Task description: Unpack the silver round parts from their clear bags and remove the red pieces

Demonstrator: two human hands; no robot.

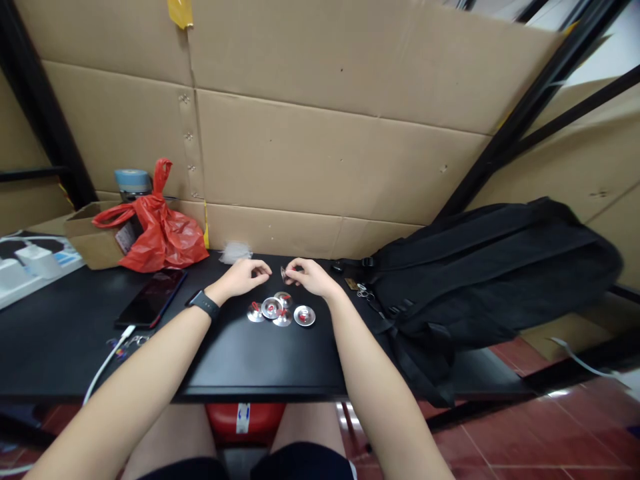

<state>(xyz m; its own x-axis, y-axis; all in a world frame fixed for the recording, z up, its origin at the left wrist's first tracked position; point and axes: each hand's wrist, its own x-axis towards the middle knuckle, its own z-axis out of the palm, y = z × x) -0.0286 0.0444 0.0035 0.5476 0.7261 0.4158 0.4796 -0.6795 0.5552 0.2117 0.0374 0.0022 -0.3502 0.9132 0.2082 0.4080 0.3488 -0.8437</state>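
Several small silver metal discs with red loops lie on the black table (270, 363). Four of them overlap in a cluster, with one disc (271, 308) on top, and a single disc (305, 316) rests just to the right. Above the cluster, my right hand (306, 275) pinches another silver disc (284, 274), seen edge-on, between thumb and fingers. My left hand (246, 276), with a dark watch on the wrist, hovers left of it, fingers curved and thumb slightly apart, with nothing visible between them.
A black backpack (490, 273) covers the right side. At the left are a phone (151, 298) on a white cable, a red plastic bag (167, 233), a cardboard box (95, 237) and a power strip (35, 273). Cardboard panels stand behind the table.
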